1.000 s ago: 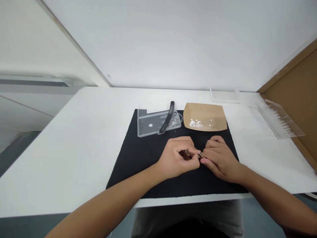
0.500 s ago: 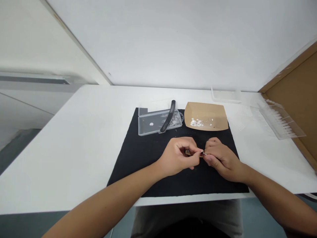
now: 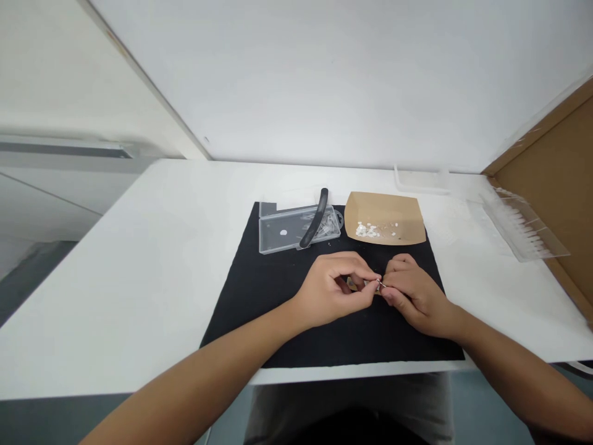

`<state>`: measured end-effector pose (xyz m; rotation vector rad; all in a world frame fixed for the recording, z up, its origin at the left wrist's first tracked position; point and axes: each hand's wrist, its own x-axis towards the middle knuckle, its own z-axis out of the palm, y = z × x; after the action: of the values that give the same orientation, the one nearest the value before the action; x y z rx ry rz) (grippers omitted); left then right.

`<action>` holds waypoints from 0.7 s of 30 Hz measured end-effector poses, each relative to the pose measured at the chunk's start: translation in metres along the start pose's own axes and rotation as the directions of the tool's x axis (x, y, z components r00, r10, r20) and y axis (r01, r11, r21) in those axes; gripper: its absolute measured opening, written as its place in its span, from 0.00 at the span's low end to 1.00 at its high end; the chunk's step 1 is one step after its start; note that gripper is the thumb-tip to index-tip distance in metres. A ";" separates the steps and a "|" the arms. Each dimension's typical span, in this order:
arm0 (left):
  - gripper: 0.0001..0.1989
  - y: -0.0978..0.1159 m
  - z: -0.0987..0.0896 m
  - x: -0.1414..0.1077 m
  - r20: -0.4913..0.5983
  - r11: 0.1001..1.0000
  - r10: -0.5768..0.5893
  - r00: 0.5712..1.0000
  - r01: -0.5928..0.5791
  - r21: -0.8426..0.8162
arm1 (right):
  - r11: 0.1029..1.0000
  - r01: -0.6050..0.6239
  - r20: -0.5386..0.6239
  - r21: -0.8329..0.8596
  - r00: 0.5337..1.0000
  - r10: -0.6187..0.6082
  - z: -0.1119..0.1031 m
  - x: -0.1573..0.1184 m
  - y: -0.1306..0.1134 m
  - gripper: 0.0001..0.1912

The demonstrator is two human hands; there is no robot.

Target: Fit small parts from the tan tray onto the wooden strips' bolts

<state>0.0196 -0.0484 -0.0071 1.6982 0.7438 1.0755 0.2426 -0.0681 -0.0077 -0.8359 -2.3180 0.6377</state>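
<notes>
My left hand is closed in a pinch, thumb and forefinger pressed together on something too small to make out. Its fingertips meet those of my right hand, which is closed too. From the right hand's thumb and forefinger a thin shiny metal piece points toward the left fingertips; the rest of it is hidden. A small tan piece shows through the gap in the left hand's fingers, largely covered. Both hands are over a black mat.
Beyond the hands lie an open clear plastic case with many clear slivers, a curved black nail file across it, and a brown paper tray holding white flakes. At right stands a clear rack of nail tips, beside a cardboard wall.
The left fingertips have shifted slightly up and right, closer round the metal piece. A dark spot earlier seen at the fingertips no longer shows. The right hand has barely moved.
</notes>
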 end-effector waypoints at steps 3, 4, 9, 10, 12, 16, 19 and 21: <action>0.05 -0.001 0.001 -0.001 -0.034 0.994 0.090 0.995 -0.088 0.062 | 0.983 0.054 -0.038 -0.176 0.997 -0.062 0.002 -0.001 0.002 0.16; 0.05 -0.002 0.001 -0.001 -0.036 0.991 0.114 0.993 -0.111 0.074 | 0.971 0.070 -0.048 -0.227 0.995 -0.083 0.002 -0.001 0.002 0.15; 0.06 -0.002 0.001 -0.001 -0.031 0.987 0.144 0.989 -0.141 0.077 | 0.932 0.104 -0.061 -0.348 0.989 -0.134 0.002 -0.001 0.000 0.15; 0.06 -0.002 0.001 -0.001 -0.030 0.990 0.130 0.991 -0.128 0.061 | 0.930 0.108 -0.062 -0.351 0.989 -0.138 0.001 0.000 -0.001 0.15; 0.05 0.000 0.000 -0.001 -0.022 0.996 0.085 0.996 -0.085 0.018 | 0.932 0.113 -0.063 -0.343 0.988 -0.143 0.001 0.000 -0.002 0.16; 0.04 0.003 -0.001 0.000 0.010 0.996 -0.031 0.999 0.032 -0.079 | 0.939 0.115 -0.063 -0.325 0.988 -0.143 0.000 0.000 -0.003 0.19; 0.04 0.003 -0.002 -0.001 0.036 0.985 -0.101 0.994 0.105 -0.139 | 0.946 0.111 -0.059 -0.303 0.989 -0.135 0.000 0.000 -0.002 0.19; 0.04 0.002 -0.002 -0.001 0.056 0.974 -0.132 0.990 0.140 -0.179 | 0.955 0.107 -0.061 -0.277 0.990 -0.129 0.000 -0.001 -0.001 0.18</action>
<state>0.0170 -0.0495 -0.0051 1.4891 0.7011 0.9771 0.2426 -0.0698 -0.0078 -0.8195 -2.3950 0.2311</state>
